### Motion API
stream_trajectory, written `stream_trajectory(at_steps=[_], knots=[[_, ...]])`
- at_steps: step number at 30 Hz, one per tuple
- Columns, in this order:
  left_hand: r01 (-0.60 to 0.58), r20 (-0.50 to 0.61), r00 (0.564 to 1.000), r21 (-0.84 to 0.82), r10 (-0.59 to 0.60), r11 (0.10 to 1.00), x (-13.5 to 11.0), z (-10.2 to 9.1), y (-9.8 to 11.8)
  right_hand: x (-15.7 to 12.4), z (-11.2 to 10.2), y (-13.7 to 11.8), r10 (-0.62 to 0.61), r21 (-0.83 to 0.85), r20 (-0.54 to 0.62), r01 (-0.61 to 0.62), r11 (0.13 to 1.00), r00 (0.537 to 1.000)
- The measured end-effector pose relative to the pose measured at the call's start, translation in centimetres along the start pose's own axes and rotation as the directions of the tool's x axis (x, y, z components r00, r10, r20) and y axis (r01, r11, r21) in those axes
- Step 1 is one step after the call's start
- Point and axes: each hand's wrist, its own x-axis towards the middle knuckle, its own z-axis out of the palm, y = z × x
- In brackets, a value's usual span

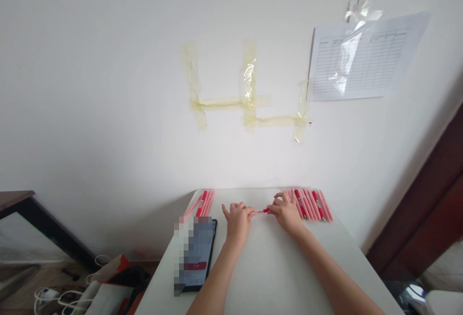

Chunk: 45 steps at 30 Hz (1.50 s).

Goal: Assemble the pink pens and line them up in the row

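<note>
A slim red and pink pen (261, 212) is held level between my two hands, just above or on the white table (269, 276); I cannot tell which. My left hand (238, 218) pinches its left end with closed fingers. On the other end, the thumb and forefinger of my right hand (287, 212) close on the red part, with the other fingers raised. Whether the pen is whole or in parts is hidden by the fingers. Right beside my right hand lies a row of several pink and red pens (311, 204). A smaller group of pens (207, 203) lies at the table's back left.
A phone (197, 279), partly pixelated, lies at the table's left edge near my left forearm. Behind the table rises a white wall (144, 88) with yellowed tape (224, 104) and a printed sheet (358, 64). Cables and boxes (108, 295) sit low on the left.
</note>
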Motion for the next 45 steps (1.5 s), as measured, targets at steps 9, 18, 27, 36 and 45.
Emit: stream_trajectory(at_steps=[9,18,27,36,45], knots=[[0.065,0.069,0.996,-0.026,-0.063,0.998,0.1,-0.5,0.2,0.3,-0.5,-0.7,-0.019,0.015,-0.069,0.02,1.0,0.997],[0.103,0.121,0.988,-0.041,-0.097,0.994,0.1,0.0,-0.2,0.3,-0.8,-0.6,-0.023,0.053,-0.1,0.028,0.998,0.995],[0.092,0.003,0.996,-0.019,-0.092,0.996,0.1,0.0,-0.3,-0.4,0.2,1.5,0.051,0.019,-0.033,-0.051,0.999,0.998],[0.08,-0.017,0.997,-0.016,-0.08,0.997,0.1,0.1,-0.5,-0.4,0.7,2.6,0.037,0.112,-0.068,-0.029,0.993,0.997],[0.095,-0.024,0.995,-0.031,-0.096,0.995,0.0,0.1,-0.6,-0.5,0.5,2.3,0.051,0.128,-0.05,-0.044,0.991,0.997]])
